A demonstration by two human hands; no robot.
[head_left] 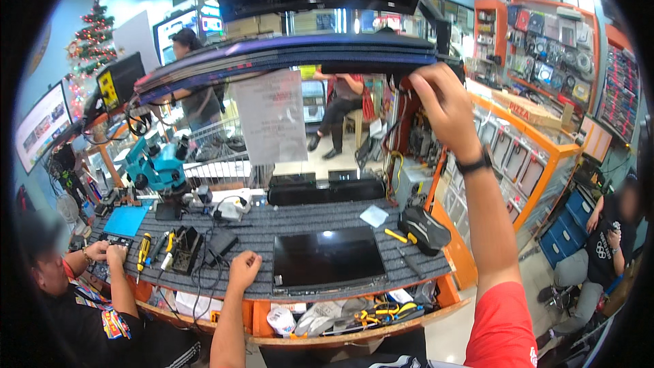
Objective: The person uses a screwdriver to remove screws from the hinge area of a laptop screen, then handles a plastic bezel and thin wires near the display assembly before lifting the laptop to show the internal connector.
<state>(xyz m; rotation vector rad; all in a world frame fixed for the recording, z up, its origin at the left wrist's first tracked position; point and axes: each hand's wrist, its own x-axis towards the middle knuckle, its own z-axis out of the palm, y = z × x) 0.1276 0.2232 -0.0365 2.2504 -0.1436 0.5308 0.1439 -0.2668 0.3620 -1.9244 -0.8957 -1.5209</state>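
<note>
My right hand point(444, 110), with a black band at its wrist, is raised to the right end of a high shelf. A stack of thin dark flat panels point(293, 53) lies along that shelf. The fingers are bent together at the stack's end; what they grip is hidden. My left hand point(244, 270) rests loosely curled on the striped grey mat point(252, 225), and I see nothing in it. Just right of it lies a black laptop screen panel point(328, 259), face up near the bench's front edge.
An open drawer point(368, 313) below the bench holds pliers and gloves. A yellow screwdriver point(144, 252), cables and a teal microscope point(160, 165) stand left. A black pouch point(424, 230) lies right. A co-worker's hands point(107, 252) work at far left; another person sits at far right.
</note>
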